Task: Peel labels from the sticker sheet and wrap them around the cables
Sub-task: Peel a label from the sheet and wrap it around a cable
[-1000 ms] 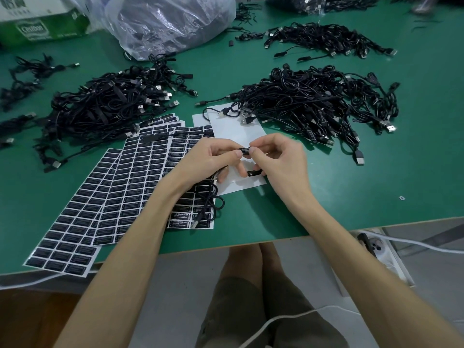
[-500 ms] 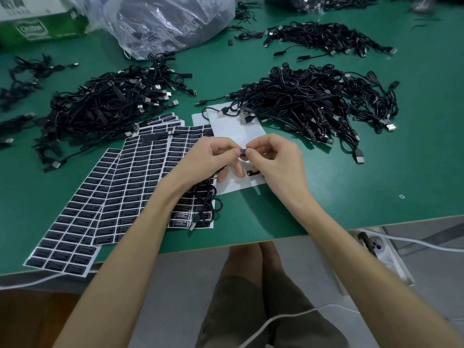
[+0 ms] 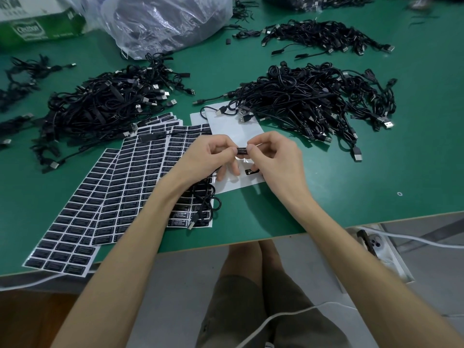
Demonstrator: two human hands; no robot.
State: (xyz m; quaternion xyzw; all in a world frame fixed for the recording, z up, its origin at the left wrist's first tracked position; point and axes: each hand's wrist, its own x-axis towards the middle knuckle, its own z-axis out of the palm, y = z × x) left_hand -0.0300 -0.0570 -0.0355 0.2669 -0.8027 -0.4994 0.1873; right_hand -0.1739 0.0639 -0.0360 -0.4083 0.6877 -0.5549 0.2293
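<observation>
Both hands meet above the green table. My left hand (image 3: 208, 159) and my right hand (image 3: 273, 156) pinch a small black label (image 3: 242, 150) between fingertips and thumbs, around a thin black cable (image 3: 207, 204) that hangs down from my left hand and coils over the sticker sheets (image 3: 140, 177). Several overlapping sheets of black labels lie under my left forearm. A nearly bare white backing sheet (image 3: 233, 126) lies under my hands, with one black label (image 3: 251, 172) left on it.
Big heaps of black USB cables lie to the left (image 3: 105, 109), right (image 3: 313, 101) and far right back (image 3: 324, 36). A clear plastic bag (image 3: 163, 18) and a green box (image 3: 37, 26) stand at the back. A power strip (image 3: 379, 244) sits below the table edge.
The hands have hardly moved; my fingertips have shifted slightly on the label, pressing it round the cable. The coiled cable end has stayed on the sheets.
</observation>
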